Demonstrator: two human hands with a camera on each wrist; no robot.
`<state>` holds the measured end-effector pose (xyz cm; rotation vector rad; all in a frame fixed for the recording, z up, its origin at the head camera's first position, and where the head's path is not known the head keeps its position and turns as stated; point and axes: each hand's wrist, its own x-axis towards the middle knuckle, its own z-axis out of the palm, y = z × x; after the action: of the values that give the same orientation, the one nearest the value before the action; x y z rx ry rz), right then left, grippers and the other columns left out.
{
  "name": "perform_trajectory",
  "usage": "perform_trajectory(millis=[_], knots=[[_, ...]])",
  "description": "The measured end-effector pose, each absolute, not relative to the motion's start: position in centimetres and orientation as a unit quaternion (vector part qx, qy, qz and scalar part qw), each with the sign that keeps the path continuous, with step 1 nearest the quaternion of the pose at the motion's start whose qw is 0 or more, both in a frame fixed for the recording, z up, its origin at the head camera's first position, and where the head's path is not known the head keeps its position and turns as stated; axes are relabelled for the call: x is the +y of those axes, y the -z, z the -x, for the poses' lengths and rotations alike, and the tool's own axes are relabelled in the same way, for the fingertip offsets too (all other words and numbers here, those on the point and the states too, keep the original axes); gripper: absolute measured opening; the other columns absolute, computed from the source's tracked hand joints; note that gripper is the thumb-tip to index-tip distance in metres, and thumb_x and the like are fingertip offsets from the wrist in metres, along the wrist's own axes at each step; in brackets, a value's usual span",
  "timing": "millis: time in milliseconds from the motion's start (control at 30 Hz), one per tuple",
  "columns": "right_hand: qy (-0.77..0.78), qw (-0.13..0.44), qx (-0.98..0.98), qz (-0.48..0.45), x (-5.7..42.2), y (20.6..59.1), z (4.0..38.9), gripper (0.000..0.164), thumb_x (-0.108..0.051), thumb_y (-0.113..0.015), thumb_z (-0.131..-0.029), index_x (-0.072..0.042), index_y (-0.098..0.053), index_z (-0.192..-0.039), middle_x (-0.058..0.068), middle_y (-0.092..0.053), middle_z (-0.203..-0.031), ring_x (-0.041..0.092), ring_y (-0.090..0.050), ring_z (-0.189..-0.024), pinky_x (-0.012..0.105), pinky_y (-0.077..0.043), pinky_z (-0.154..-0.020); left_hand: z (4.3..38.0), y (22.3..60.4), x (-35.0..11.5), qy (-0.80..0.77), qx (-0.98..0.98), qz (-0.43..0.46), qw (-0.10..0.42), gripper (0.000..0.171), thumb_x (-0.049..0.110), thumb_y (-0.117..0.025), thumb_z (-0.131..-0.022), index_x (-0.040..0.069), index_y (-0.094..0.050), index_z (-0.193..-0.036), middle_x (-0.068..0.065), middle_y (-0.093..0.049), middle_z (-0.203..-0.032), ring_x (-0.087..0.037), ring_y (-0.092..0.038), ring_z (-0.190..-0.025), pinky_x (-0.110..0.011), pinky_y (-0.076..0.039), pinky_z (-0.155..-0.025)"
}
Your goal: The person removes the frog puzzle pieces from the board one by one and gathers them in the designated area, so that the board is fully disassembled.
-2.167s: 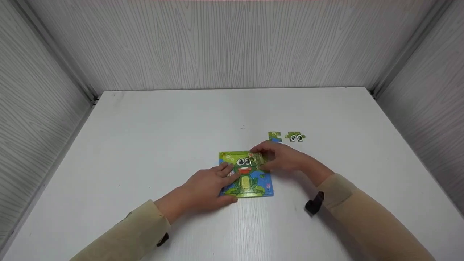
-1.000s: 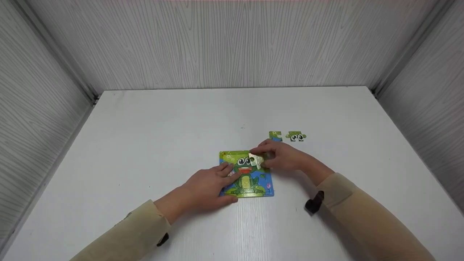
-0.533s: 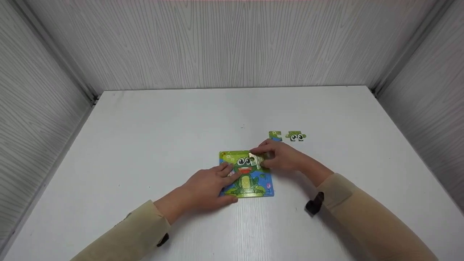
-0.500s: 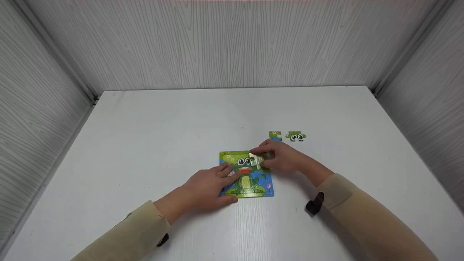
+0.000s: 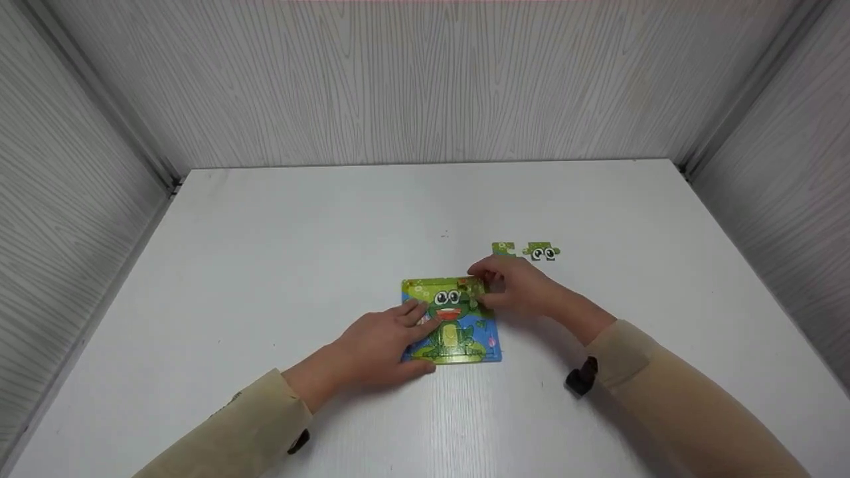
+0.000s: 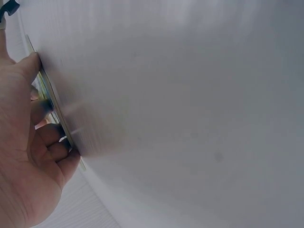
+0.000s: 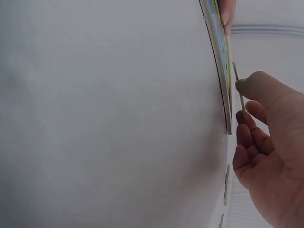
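Currently, left hand, fingers extended, rests across the left side of the frog puzzle; right hand pinches a thin piece just above its far right corner, thumb against fingertips. Risk, in my judgement: a tilted pinch could drop or mis-seat the piece. Surface extends widely leftward, but two loose pieces lie near the right knuckles, easily brushed.

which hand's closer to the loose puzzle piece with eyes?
Right. The right hand is on the near side of the eyes piece; the left hand rests on the frog puzzle, farther left.
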<state>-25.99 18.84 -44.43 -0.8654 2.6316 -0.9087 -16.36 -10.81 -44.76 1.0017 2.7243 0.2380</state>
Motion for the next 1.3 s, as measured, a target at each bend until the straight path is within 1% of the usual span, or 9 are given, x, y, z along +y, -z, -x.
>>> perform_trajectory(millis=[100, 167, 333, 467, 567, 667, 800, 1100, 1300], knots=[[0.318, 0.088, 0.896, 0.298, 19.5, 44.0, 26.2, 0.047, -0.014, -0.077, -0.094, -0.008, -0.067, -0.139, 0.005, -0.069, -0.130, 0.026, -0.062, -0.116, 0.048, -0.053, -0.101, 16.4, 44.8, -10.9, -0.081, 0.929, -0.344, 0.111, 0.079, 0.066, -0.052, -0.104, 0.024, -0.035, -0.168, -0.010, -0.033, -0.171, -0.030, -0.030, -0.158, -0.053, -0.043, -0.117], [0.324, 0.072, 0.894, 0.299, 20.1, 43.8, 26.4, 0.047, -0.014, -0.077, -0.095, -0.007, -0.066, -0.140, 0.005, -0.069, -0.131, 0.027, -0.062, -0.116, 0.049, -0.053, -0.100, 16.4, 44.9, -10.9, -0.082, 0.929, -0.344, 0.111, 0.079, 0.066, -0.052, -0.104, 0.023, -0.036, -0.168, -0.010, -0.033, -0.171, -0.031, -0.030, -0.158, -0.053, -0.043, -0.116], [0.353, 0.047, 0.891, 0.281, 22.3, 42.9, 27.3, 0.048, -0.014, -0.077, -0.097, -0.008, -0.065, -0.143, 0.005, -0.069, -0.133, 0.030, -0.063, -0.118, 0.049, -0.051, -0.096, 16.4, 44.8, -10.9, -0.082, 0.929, -0.342, 0.114, 0.078, 0.065, -0.052, -0.104, 0.023, -0.036, -0.168, -0.010, -0.032, -0.172, -0.030, -0.030, -0.158, -0.055, -0.043, -0.116], [0.372, 0.035, 0.893, 0.250, 24.6, 42.1, 28.0, 0.048, -0.011, -0.075, -0.098, -0.009, -0.064, -0.145, 0.007, -0.068, -0.135, 0.029, -0.062, -0.121, 0.048, -0.050, -0.096, 16.4, 44.8, -10.9, -0.080, 0.929, -0.342, 0.114, 0.078, 0.066, -0.051, -0.104, 0.023, -0.035, -0.168, -0.010, -0.032, -0.172, -0.030, -0.030, -0.158, -0.054, -0.043, -0.116], [0.377, 0.027, 0.896, 0.232, 26.3, 41.7, 28.4, 0.048, -0.009, -0.072, -0.099, -0.009, -0.063, -0.146, 0.010, -0.067, -0.136, 0.030, -0.062, -0.123, 0.049, -0.049, -0.099, 16.4, 44.8, -10.9, -0.080, 0.929, -0.341, 0.115, 0.078, 0.066, -0.050, -0.104, 0.023, -0.035, -0.168, -0.010, -0.031, -0.172, -0.030, -0.028, -0.159, -0.053, -0.042, -0.117], [0.382, 0.021, 0.898, 0.219, 28.1, 41.4, 28.8, 0.047, -0.008, -0.071, -0.100, -0.006, -0.062, -0.146, 0.014, -0.066, -0.136, 0.034, -0.061, -0.125, 0.053, -0.049, -0.103, 16.3, 44.8, -10.9, -0.080, 0.930, -0.339, 0.119, 0.078, 0.067, -0.050, -0.104, 0.024, -0.035, -0.168, -0.008, -0.030, -0.172, -0.028, -0.026, -0.160, -0.052, -0.041, -0.118], [0.388, 0.012, 0.898, 0.205, 30.3, 41.5, 29.3, 0.046, -0.006, -0.071, -0.101, -0.003, -0.061, -0.146, 0.017, -0.066, -0.138, 0.038, -0.061, -0.127, 0.055, -0.048, -0.108, 16.2, 44.8, -10.9, -0.078, 0.930, -0.339, 0.119, 0.079, 0.067, -0.050, -0.104, 0.024, -0.035, -0.168, -0.009, -0.030, -0.172, -0.029, -0.027, -0.160, -0.052, -0.041, -0.119], [0.397, 0.011, 0.902, 0.167, 33.8, 42.2, 29.9, 0.044, -0.005, -0.070, -0.102, 0.003, -0.061, -0.144, 0.020, -0.066, -0.140, 0.034, -0.060, -0.132, 0.046, -0.047, -0.113, 16.2, 44.9, -10.9, -0.073, 0.931, -0.338, 0.115, 0.079, 0.068, -0.050, -0.104, 0.024, -0.035, -0.168, -0.007, -0.029, -0.173, -0.028, -0.028, -0.159, -0.051, -0.041, -0.119], [0.392, 0.015, 0.906, 0.157, 35.2, 43.1, 30.3, 0.044, -0.009, -0.072, -0.102, 0.004, -0.061, -0.144, 0.021, -0.066, -0.139, 0.034, -0.061, -0.131, 0.039, -0.049, -0.111, 16.2, 45.0, -10.9, -0.069, 0.933, -0.332, 0.120, 0.079, 0.069, -0.049, -0.103, 0.026, -0.034, -0.168, -0.006, -0.029, -0.174, -0.028, -0.027, -0.160, -0.052, -0.040, -0.119]])
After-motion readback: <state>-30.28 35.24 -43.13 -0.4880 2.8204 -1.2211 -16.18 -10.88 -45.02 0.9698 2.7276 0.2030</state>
